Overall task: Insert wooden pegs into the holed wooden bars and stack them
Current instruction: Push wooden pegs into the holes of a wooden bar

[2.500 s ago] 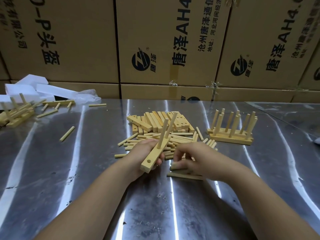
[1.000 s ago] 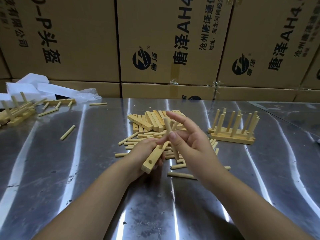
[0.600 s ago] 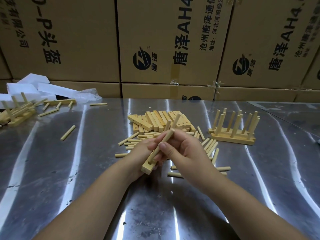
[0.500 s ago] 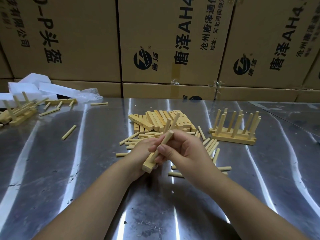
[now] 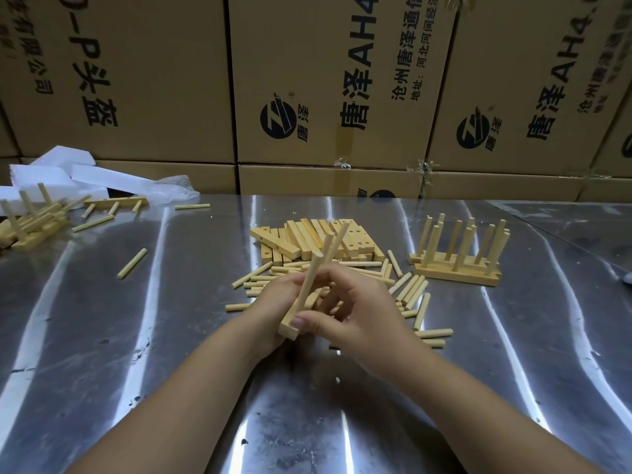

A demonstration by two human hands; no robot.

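My left hand (image 5: 270, 306) grips a holed wooden bar (image 5: 290, 326) from below, tilted up and away from me. Three pegs stand in the bar; the nearest peg (image 5: 309, 280) rises from its near end. My right hand (image 5: 355, 309) holds the same bar from the right, thumb pressed on its near end beside that peg. Behind my hands lies a pile of holed bars (image 5: 307, 239) and several loose pegs (image 5: 412, 290). A finished stack of pegged bars (image 5: 456, 265) stands to the right.
The steel table (image 5: 171, 336) carries a stray peg (image 5: 131, 263) at left and another heap of pegged bars (image 5: 30, 224) at the far left edge beside white foam pieces (image 5: 68, 172). Cardboard boxes (image 5: 325, 80) wall off the back.
My right hand brought a peg to the near hole of the bar, seated it upright, then shifted its thumb down onto the bar's end. The left hand kept hold of the bar.
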